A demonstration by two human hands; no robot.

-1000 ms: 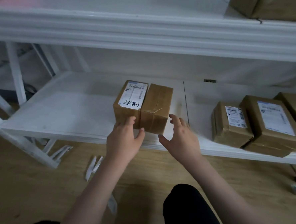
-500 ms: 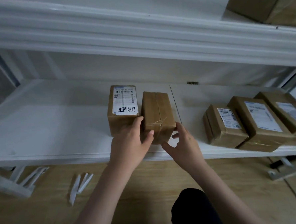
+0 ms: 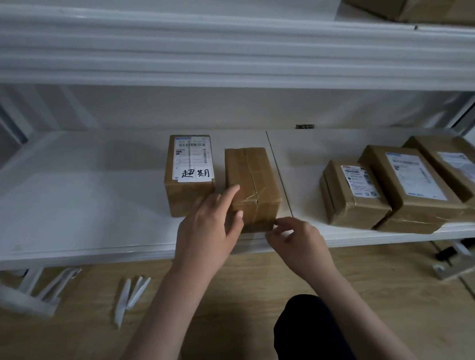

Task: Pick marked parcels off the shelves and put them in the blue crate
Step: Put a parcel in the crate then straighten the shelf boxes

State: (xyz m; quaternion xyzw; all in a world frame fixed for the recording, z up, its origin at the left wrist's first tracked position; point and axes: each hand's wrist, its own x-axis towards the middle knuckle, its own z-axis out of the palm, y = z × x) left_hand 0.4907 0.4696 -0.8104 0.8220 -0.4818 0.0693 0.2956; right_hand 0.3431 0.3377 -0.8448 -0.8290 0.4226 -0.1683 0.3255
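- The left hand [image 3: 206, 231] was laid on the plain parcel [image 3: 252, 187], forefinger straight on its top, thumb against its near face.
- The right hand [image 3: 294, 241], fingers curled, touched that parcel's near lower corner; a pinch could not be made out.
- The marked parcel [image 3: 190, 171] stood on the shelf [image 3: 80, 217] just left of the plain one, nearer the left hand, long axis running away from the person.

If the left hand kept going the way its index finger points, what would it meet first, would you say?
The left hand already touches the plain taped parcel; straight on, its fingers would likely slide along that parcel's top.
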